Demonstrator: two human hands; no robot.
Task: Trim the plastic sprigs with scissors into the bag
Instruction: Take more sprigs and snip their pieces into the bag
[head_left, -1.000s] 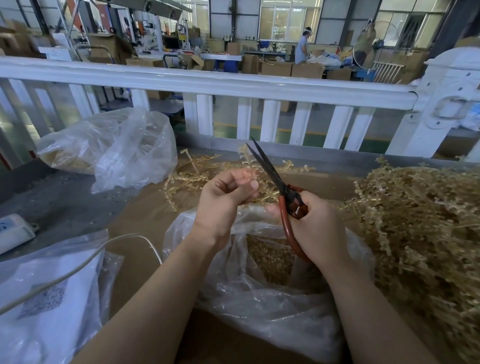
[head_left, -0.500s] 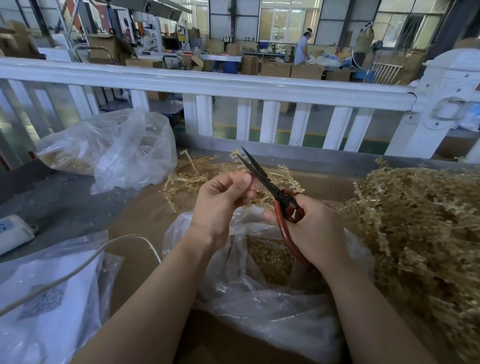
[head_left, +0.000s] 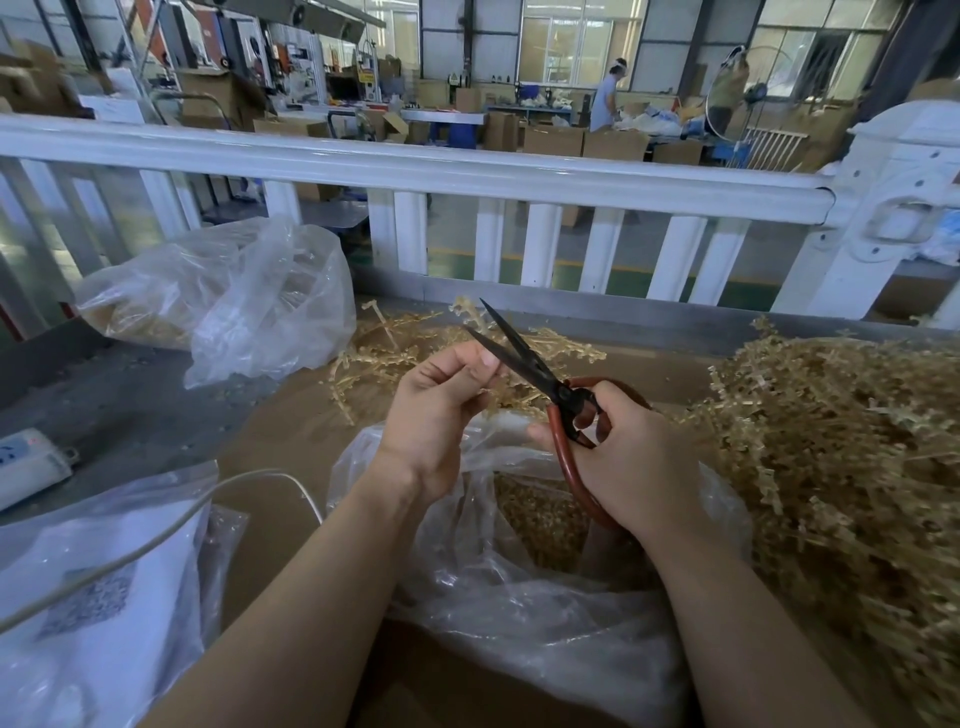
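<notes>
The right hand (head_left: 628, 457) is gripping the red handles of the scissors (head_left: 550, 387), its fingers curled through the loops; the black blades are standing apart, pointing up and away. The left hand (head_left: 441, 410) is pinching a small plastic sprig (head_left: 493, 397) between thumb and fingertips, just beside the blades and above the open clear bag (head_left: 519, 597), which is holding cut pieces. A large heap of sprigs (head_left: 841, 457) is lying on the surface (head_left: 291, 431) to the right; a second clear bag (head_left: 223, 296) is sitting at the far left
</notes>
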